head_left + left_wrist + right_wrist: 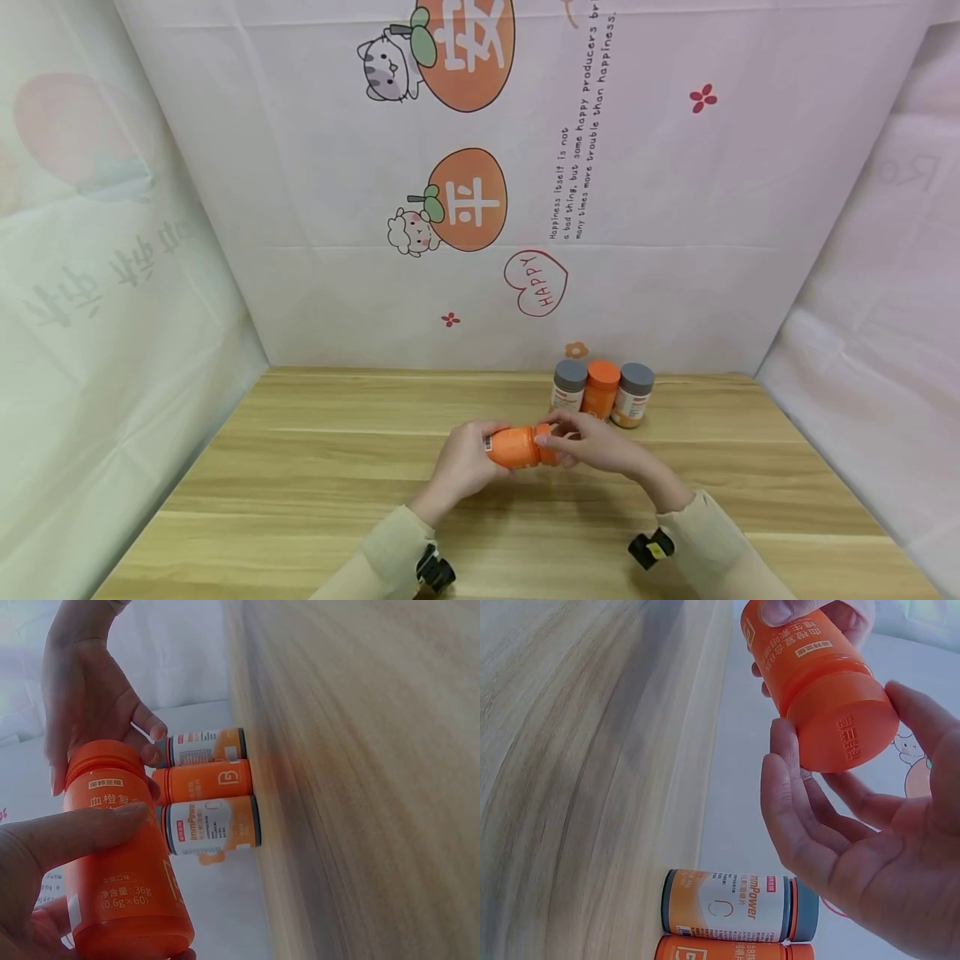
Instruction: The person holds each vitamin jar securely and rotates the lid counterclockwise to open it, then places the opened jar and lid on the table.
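Observation:
An orange pill bottle (513,448) lies tilted on its side over the table, its cap end pointing right. My left hand (463,462) grips its body, with the thumb (112,825) across the printed label in the left wrist view. At the other end, my right hand (603,447) holds the bottle's ribbed orange cap (844,724) by its rim, thumb and fingers on opposite sides. The cap sits on the bottle. In the right wrist view its embossed top faces my right palm.
Behind the hands, three bottles stand side by side near the table's back edge: a grey-capped one (567,390), an orange one (601,390) and another grey-capped one (632,397). The wooden table (337,450) ends at a printed white cloth (360,308).

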Demonstrator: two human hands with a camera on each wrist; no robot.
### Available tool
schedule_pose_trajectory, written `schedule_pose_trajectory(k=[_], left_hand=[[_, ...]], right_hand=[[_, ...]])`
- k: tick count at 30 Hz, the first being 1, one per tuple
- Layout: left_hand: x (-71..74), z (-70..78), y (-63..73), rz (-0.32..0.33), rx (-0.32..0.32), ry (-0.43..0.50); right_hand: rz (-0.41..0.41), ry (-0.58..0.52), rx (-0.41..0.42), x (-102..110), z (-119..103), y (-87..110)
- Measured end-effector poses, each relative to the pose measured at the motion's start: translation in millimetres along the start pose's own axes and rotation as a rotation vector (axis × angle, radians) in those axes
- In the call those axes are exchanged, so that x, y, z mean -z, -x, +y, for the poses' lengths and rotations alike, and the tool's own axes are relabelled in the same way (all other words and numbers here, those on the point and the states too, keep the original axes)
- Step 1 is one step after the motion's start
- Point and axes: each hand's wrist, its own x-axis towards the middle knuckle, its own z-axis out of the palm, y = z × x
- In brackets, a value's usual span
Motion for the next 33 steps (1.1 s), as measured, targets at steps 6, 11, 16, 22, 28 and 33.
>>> schedule_pose_trajectory(k=[6,11,16,22,28,33], left_hand=[[1.1,0.6,-1.3,-0.005,0.006,0.003],[0.8,-0.9,-3.2,-0.008,0.01,0.007],[1.5,-3.1,-2.2,-0.006,0.02,0.024],[2.3,-4.9,-1.0,-0.004,0.023,0.048],[2.4,-5.5,-2.2,-0.003,0.019,0.053],[2.9,-5.4,-2.0,-0.01,0.02,0.058]], right_hand=[[0.003,0.031,0.068,0.7,0.6,-0.2],[0.018,0.061,0.12,2.1,0.5,-1.0],[0.03,0.06,0.183,1.0,2.6,-2.2],[0.062,0.04,0.264,-0.7,4.2,-1.5],[0.095,0.028,0.295,-0.6,5.1,-0.6],[0.096,0.002,0.287,-1.5,6.1,-0.9]])
